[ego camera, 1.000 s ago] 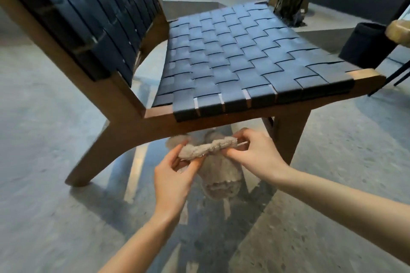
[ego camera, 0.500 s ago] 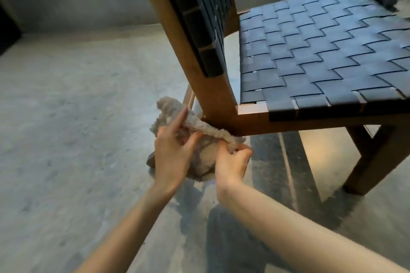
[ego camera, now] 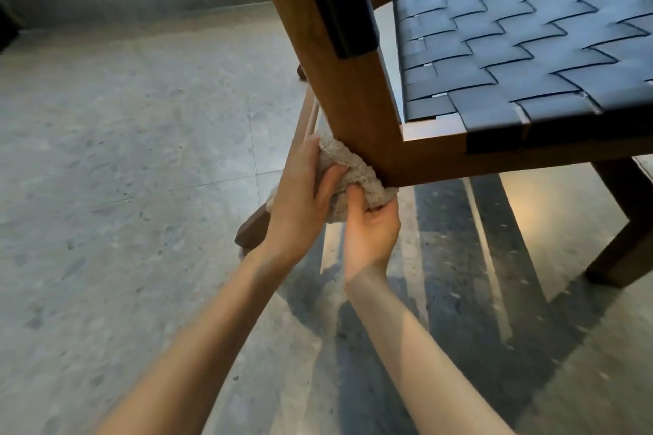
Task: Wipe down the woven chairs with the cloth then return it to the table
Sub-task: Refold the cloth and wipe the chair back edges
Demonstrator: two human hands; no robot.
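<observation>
- The floor (ego camera: 123,159) is gray and speckled, out at 9 o'clock.
- The left hand (ego camera: 300,198) has its fingers (ego camera: 330,184) closed on the cloth (ego camera: 357,176).
- The fluffy tan cloth sits in the middle, pressed on the low wood corner of the chair (ego camera: 346,92).
- The right hand (ego camera: 371,233) pinches the cloth from below, fingers shut on it.
- The dark woven seat (ego camera: 530,46) is up at 2 o'clock.
</observation>
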